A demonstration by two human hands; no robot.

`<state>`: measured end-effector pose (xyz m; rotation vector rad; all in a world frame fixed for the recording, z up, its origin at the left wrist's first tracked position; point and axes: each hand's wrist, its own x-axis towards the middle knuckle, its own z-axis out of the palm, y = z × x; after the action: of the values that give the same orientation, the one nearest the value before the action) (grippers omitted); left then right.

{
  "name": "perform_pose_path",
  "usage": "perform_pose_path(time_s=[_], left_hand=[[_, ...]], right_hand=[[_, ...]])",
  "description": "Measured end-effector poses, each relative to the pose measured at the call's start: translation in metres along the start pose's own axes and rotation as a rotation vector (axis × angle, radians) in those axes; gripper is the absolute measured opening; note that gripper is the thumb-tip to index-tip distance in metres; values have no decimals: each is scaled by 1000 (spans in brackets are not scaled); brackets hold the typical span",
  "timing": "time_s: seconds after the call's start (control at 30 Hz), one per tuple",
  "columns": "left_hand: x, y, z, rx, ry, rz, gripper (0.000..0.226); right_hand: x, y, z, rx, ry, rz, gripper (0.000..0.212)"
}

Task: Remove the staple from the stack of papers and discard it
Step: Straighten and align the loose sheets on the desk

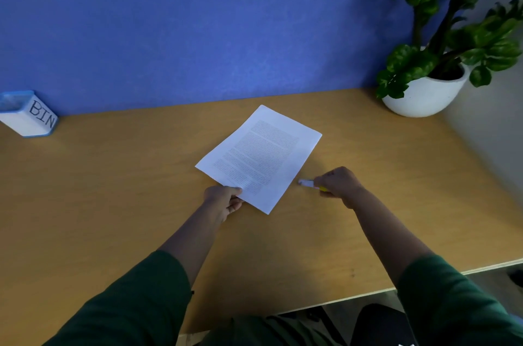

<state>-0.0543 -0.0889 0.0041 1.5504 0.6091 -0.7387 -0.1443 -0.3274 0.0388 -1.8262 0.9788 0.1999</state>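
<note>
1. Left hand is pinching the near left edge of the white printed stack of papers; this grip is clamped on the sheets, thumb on top and fingers curled underneath.
2. Right hand is curling into a closed fist around a small yellow-and-white tool; this grip is clamped on the tool, whose white tip is pointing left toward the stack and sitting just beside its right edge, apart from the paper.
3. Stack of papers is lying turned at an angle on the light wooden table, around the middle, with dense lines of printed text facing up; its near edge is lifting slightly where the left hand is holding it.
4. Staple is too small to make out; cannot tell which corner is carrying it.
5. White box with blue trim and the word "BIN" is standing at the far left of the table against the blue wall, well apart from the stack.
6. Green leafy plant in a round white pot is sitting at the far right corner.
7. Dark green sleeves are covering both upper forearms.
</note>
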Motion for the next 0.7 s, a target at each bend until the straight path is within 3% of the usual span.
perform_pose_path(time_s=[0.07, 0.17, 0.3, 0.47, 0.53, 0.7], left_hand=[[-1, -1, 0, -6, -4, 6, 13], [-3, -2, 1, -23, 4, 6, 17], [-6, 0, 6, -53, -3, -1, 13], [-10, 2, 14, -168, 37, -5, 13], [-11, 2, 18, -233, 49, -12, 13], [-17, 1, 28, -341, 92, 10, 14]], right_hand=[[-6, -1, 4, 111, -12, -64, 22], [-12, -2, 11, 363, -92, -107, 43], [-20, -3, 24, 818, -338, -106, 13], [-29, 1, 45, 1046, -472, 2, 43], [-37, 3, 54, 1018, -478, 79, 45], [-55, 19, 76, 571, -356, 85, 44]])
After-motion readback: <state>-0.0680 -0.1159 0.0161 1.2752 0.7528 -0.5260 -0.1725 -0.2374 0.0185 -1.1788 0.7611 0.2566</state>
